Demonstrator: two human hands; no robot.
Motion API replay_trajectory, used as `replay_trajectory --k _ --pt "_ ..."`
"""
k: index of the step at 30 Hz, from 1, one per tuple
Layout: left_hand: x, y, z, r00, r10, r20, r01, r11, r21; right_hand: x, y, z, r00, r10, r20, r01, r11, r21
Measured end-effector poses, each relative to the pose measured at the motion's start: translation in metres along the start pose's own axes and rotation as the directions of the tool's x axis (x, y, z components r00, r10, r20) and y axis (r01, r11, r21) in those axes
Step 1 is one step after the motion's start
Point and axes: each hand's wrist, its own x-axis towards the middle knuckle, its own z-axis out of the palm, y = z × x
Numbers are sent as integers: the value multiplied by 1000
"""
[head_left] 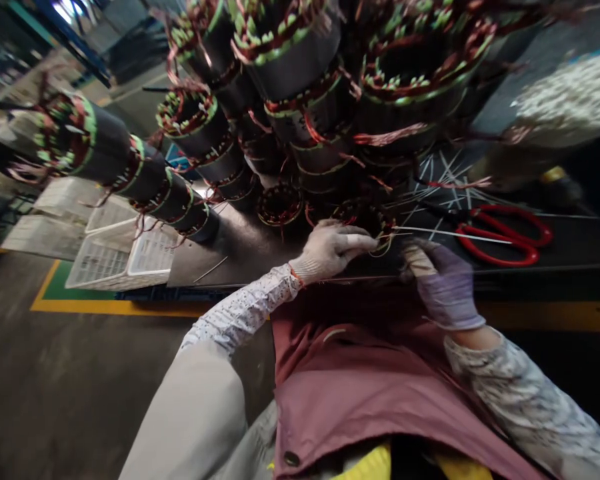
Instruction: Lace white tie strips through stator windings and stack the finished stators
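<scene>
Left hand point(330, 250) pinched wire at the stator point(365, 220); right hand point(443, 283) closed, grip contents unclear. Scissors point(505, 233) idle on table point(260, 247). Windings untidy, work midway.

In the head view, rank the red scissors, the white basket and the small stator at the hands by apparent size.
1. White basket, largest.
2. Red scissors.
3. Small stator, smallest, partly hidden by the left hand.
The blur makes the basket's edges unsure.

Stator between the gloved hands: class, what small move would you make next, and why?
Probably draw the thin white strip through the stator. The left hand pinches at the stator's windings, the right hand sits beside it, and the strip lies from the stator towards the red scissors, untrimmed.
</scene>
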Motion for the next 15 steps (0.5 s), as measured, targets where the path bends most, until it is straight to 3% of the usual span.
replay_trajectory --k 5,7,8,9,11,12,13,14,15 --pt "2 0 -2 1000 18 4 -18 1000 -11 16 -9 20 1000 -25 10 25 999 39" --pt "3 2 -4 1000 -5 14 5 1000 -12 3 -13 21 982 -189 14 189 982 -26" --pt "3 3 -4 1000 -16 24 16 1000 -6 -5 -15 18 945 -327 24 327 941 -88" --pt "4 4 -5 999 -22 37 22 1000 4 -11 -18 14 882 -468 49 470 870 -147" --pt "4 5 -6 997 -10 82 7 1000 29 -17 -25 3 687 -719 104 715 644 -272" --pt "4 6 -7 994 4 108 -8 999 38 -15 -29 -1 586 -802 115 782 522 -341" --pt "4 7 -7 992 12 127 -17 999 44 -11 -32 -5 512 -852 108 806 433 -404" --pt "4 8 -8 991 4 134 -10 999 50 -6 -35 -7 445 -889 104 816 355 -457" --pt "4 9 -9 991 -18 135 11 998 56 -2 -37 -7 416 -903 107 830 329 -450"
